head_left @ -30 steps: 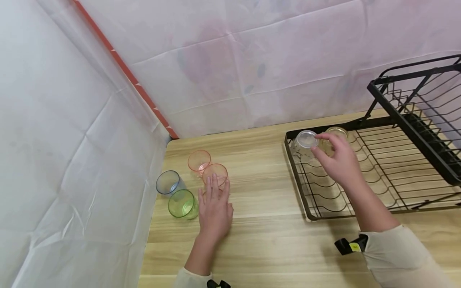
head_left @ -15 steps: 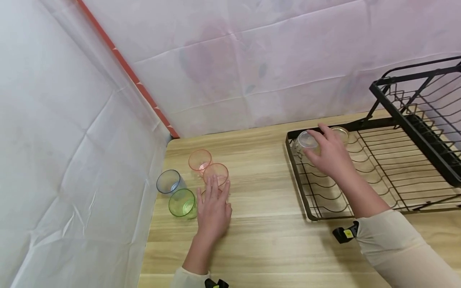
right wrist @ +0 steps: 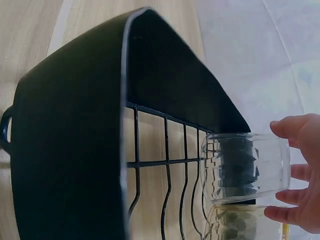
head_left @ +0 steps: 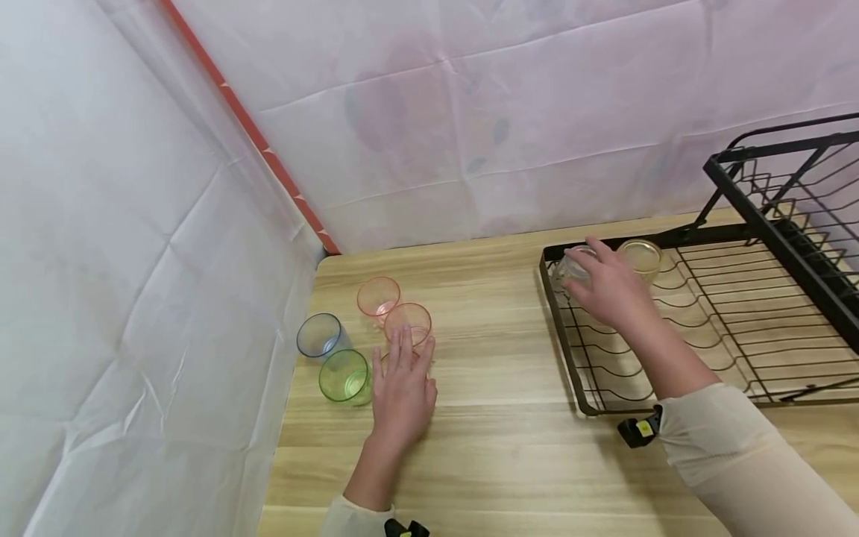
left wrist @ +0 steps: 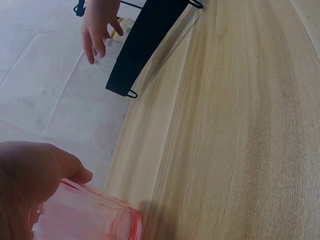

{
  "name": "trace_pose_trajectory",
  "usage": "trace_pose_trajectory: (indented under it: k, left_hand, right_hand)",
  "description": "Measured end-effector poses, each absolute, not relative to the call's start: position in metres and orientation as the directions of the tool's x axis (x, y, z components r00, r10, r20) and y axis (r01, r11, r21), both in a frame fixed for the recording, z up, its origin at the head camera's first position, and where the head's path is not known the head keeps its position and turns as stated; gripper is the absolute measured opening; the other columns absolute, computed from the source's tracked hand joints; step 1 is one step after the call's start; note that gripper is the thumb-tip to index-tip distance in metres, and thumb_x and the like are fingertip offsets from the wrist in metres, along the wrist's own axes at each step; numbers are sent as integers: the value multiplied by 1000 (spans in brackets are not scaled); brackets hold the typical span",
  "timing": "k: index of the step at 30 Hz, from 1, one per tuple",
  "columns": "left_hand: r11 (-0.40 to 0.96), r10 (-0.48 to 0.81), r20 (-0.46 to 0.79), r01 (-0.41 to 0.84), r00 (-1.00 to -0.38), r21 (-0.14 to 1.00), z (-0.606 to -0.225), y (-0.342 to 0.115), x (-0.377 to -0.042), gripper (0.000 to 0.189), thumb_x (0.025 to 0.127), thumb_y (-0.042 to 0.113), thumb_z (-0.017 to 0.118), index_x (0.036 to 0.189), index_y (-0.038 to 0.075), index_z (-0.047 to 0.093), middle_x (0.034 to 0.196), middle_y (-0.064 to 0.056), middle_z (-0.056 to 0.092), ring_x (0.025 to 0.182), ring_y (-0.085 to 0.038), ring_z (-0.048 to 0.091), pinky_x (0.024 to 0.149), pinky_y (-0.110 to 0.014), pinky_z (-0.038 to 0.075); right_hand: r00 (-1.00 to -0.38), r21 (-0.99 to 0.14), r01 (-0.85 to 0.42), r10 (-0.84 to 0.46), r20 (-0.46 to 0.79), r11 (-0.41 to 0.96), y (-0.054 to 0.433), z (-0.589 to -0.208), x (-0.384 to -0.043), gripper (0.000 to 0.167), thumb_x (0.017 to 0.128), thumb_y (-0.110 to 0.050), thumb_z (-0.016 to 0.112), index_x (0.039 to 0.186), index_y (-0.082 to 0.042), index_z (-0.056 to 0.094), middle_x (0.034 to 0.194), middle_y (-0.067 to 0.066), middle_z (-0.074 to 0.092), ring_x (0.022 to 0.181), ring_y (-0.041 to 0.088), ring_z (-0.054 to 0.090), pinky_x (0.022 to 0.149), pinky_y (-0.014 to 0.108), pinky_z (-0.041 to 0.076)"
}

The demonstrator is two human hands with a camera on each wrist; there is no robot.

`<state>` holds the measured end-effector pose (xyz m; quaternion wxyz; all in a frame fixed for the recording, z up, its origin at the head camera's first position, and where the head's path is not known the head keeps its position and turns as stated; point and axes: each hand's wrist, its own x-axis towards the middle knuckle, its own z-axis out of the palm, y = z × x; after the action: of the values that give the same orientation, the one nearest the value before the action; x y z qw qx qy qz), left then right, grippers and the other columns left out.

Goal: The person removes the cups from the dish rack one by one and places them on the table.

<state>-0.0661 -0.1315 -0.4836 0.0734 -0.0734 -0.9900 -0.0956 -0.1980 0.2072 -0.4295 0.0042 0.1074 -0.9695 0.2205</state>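
- Well, pale printed sheeting (head_left: 503, 112) is hanging at twelve o'clock in my head view, while a creased white sheet (head_left: 134, 261) is covering nine o'clock.
- Wood-grained table (head_left: 490, 447) is spreading out at six o'clock.
- Black dish rack (head_left: 566, 337) is standing on it at three o'clock.
- My right hand (head_left: 611, 287) is hovering over the rack's ten o'clock corner, its fingers spreading loosely about a glass, not clenching; I am not able to tell whether they are touching it.
- My left hand (head_left: 403, 391) is lying with fingers extended and grasping nothing, resting over a pink cup (left wrist: 85, 215).
- Clear glass (right wrist: 245, 167) is standing on the rack wires at ten o'clock from my right hand.
- Amber glass (head_left: 640, 259) is sitting beside it, at two o'clock from that hand.
- Around my left hand, a green cup (head_left: 345, 377) is standing at nine o'clock, a blue cup (head_left: 321, 337) at ten, a far pink cup (head_left: 379, 298) between eleven and twelve, and a middle pink cup (head_left: 414, 317) at twelve, just by my fingertips.
- Small black device (head_left: 637, 430) is sitting at my right cuff.
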Motion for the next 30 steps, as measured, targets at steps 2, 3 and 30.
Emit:
trace_pose_trajectory:
  k: [2,3,30]
  left_hand:
    - [972,132,166,161,-977,174,-485,-132,-66,64,86,24,67,147,26,48,162,-12,23,152,-29,16,118,-61,15]
    - [972,131,167,160,-977,171,-486,-132,-65,64,86,24,67,147,26,48,163,-12,23,152,-29,16,118,-61,16]
    - [898,254,48,254,-966,358,-472,-171,-80,73,82,36,79,147,29,47,164,-13,19,152,-28,12,115,-67,12]
  right_hand:
    - [-977,-428,-208,-211,42,879,206,-431,-200,56,95,-27,63,144,-8,45,157,27,22,137,60,22,104,76,23]
    - [-978,-431,-201,-208,32,880,205,-431,-200,55,95,-26,63,143,-8,45,156,28,23,136,60,22,102,76,26]
    - [-984,-445,-176,-175,44,878,206,-433,-184,54,88,-22,70,138,-13,54,143,31,36,125,58,36,81,72,43]
